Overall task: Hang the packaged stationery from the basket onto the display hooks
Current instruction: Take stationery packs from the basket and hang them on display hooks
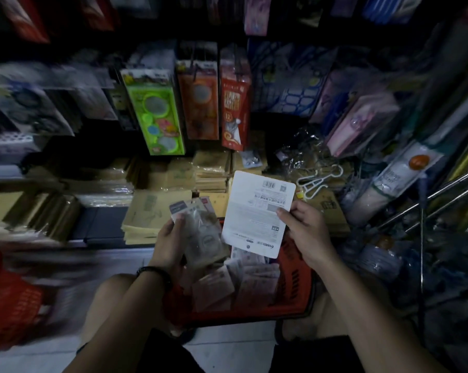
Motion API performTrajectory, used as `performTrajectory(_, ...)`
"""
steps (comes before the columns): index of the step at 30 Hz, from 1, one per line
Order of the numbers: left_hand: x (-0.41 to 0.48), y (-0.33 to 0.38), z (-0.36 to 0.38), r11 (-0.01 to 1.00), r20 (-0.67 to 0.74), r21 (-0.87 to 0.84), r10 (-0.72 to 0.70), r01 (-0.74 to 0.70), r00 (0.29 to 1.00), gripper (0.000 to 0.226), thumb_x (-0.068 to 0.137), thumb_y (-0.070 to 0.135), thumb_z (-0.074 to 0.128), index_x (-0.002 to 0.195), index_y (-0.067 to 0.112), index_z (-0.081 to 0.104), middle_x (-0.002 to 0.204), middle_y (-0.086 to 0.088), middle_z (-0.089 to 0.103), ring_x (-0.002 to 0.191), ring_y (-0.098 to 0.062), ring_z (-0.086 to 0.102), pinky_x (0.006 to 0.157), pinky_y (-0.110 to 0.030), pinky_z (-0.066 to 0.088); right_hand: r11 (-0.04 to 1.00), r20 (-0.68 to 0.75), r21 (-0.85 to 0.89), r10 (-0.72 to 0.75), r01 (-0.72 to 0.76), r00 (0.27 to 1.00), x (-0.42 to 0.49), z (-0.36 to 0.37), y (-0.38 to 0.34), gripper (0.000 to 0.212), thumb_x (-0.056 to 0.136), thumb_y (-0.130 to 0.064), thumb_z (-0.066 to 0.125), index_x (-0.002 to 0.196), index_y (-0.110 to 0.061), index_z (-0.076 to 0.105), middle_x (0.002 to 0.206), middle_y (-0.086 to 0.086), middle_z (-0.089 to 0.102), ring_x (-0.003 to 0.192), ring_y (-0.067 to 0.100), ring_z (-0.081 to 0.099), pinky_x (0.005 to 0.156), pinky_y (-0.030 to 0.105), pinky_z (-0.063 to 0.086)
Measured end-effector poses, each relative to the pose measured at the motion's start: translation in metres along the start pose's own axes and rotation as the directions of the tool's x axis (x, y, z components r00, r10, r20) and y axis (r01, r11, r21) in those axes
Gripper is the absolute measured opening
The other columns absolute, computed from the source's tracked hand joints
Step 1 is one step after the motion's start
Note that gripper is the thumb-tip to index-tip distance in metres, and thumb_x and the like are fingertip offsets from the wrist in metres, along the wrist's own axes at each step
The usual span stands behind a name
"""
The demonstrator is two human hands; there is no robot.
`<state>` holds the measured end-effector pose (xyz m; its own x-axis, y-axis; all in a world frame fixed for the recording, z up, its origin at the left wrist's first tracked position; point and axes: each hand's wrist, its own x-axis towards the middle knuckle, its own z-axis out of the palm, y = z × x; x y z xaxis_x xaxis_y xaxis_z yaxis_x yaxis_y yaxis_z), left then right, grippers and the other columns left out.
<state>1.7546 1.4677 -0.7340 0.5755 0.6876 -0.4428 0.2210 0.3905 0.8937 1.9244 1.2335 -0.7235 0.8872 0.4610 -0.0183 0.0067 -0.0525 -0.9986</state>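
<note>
The right hand (307,234) is pinching a flat white card packet (257,208), maybe to check it, while the left hand (169,244) is gripping small clear packets (203,235).

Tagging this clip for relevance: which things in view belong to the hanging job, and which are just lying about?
Job: white carded pack in right hand; small packets in left hand; red basket of packets.
Lying about: brown envelope stacks; white plastic hangers; other red basket.

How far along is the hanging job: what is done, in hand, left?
Done: unclear; packs like the green pack already hang on display. In hand: right hand holds a white card, left hand holds small packets. Left: a pile of packs lies in the red basket.
</note>
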Motion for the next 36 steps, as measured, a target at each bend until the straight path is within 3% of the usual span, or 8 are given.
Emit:
performTrajectory(6,-0.027,0.033,0.005,0.999,0.037,-0.043,-0.004,0.006,0.999,0.043,0.111,0.045,0.048,0.108,0.012,0.075,0.095,-0.013,0.083,0.08,-0.024,0.081,0.066,-0.039,0.064,0.911,0.111,-0.022,-0.407,0.411,0.907,-0.014,-0.005,-0.047,0.022,0.088,-0.006,0.081,0.088,-0.028,0.077,0.114,-0.003,0.079,0.112,0.018,0.074,0.089,0.024,0.06)
performTrajectory(10,-0.052,0.063,0.019,0.995,0.2,-0.07,-0.059,0.074,0.978,0.083,0.104,0.072,0.041,0.136,0.0,0.066,0.134,-0.041,0.062,0.127,-0.057,0.061,0.115,-0.075,0.038,0.784,0.246,-0.16,-0.556,0.599,0.794,-0.012,0.002,-0.059,0.022,0.084,-0.005,0.082,0.076,-0.024,0.079,0.136,-0.006,0.071,0.138,0.022,0.059,0.108,0.032,0.052)
performTrajectory(20,-0.085,0.112,0.038,0.961,0.221,-0.191,0.242,-0.201,0.945,0.025,0.098,0.008,0.071,0.122,0.016,0.068,0.121,-0.019,0.079,0.116,-0.044,0.073,0.101,-0.06,0.057,0.744,0.081,-0.425,-0.537,0.516,0.84,-0.015,0.006,-0.091,0.04,0.094,-0.005,0.071,0.095,-0.043,0.08,0.135,-0.032,0.056,0.122,-0.006,0.059,0.096,0.014,0.051)
performTrajectory(22,-0.088,0.12,0.042,0.954,0.195,-0.176,0.275,-0.243,0.941,0.028,0.098,0.007,0.072,0.123,0.017,0.068,0.119,-0.016,0.08,0.114,-0.041,0.075,0.102,-0.061,0.057,0.776,0.061,-0.406,-0.505,0.483,0.861,-0.022,0.013,-0.103,0.018,0.093,-0.031,0.072,0.109,-0.038,0.078,0.13,-0.029,0.057,0.123,-0.001,0.061,0.094,0.023,0.055)
performTrajectory(25,-0.089,0.129,0.045,0.945,0.179,-0.184,0.304,-0.271,0.936,0.035,0.098,0.011,0.073,0.132,0.012,0.064,0.122,-0.017,0.078,0.114,-0.043,0.074,0.103,-0.07,0.053,0.846,0.127,-0.357,-0.376,0.395,0.918,-0.031,0.026,-0.115,0.052,0.085,-0.06,0.072,0.134,-0.047,0.062,0.133,-0.031,0.057,0.126,-0.001,0.059,0.099,0.031,0.053)
performTrajectory(28,-0.09,0.14,0.046,0.941,0.188,-0.204,0.308,-0.27,0.933,0.034,0.101,0.014,0.069,0.134,0.008,0.062,0.124,-0.018,0.077,0.115,-0.045,0.073,0.104,-0.07,0.052,0.954,0.167,-0.059,-0.28,0.293,0.945,-0.032,0.038,-0.125,0.059,0.087,-0.044,0.077,0.139,-0.057,0.052,0.134,-0.017,0.067,0.121,0.006,0.067,0.1,0.044,0.058)
performTrajectory(33,-0.09,0.158,0.048,0.935,0.276,-0.294,0.284,-0.2,0.918,0.036,0.102,0.028,0.066,0.134,0.012,0.065,0.128,-0.016,0.076,0.114,-0.037,0.075,0.084,-0.051,0.064,0.917,0.084,-0.168,-0.352,0.361,0.932,-0.027,0.054,-0.148,0.08,0.082,-0.045,0.085,0.149,-0.052,0.042,0.128,-0.021,0.067,0.112,-0.004,0.066,0.087,0.018,0.056)
performTrajectory(36,-0.088,0.175,0.046,0.898,0.255,-0.399,0.303,-0.185,0.918,0.038,0.104,0.029,0.063,0.134,0.007,0.066,0.128,-0.02,0.076,0.111,-0.037,0.077,0.074,-0.043,0.065,0.933,0.124,-0.084,-0.339,0.35,0.933,-0.017,0.058,-0.171,0.048,0.086,-0.06,0.074,0.131,-0.045,0.066,0.12,-0.018,0.074,0.109,0.001,0.071,0.087,0.027,0.057)
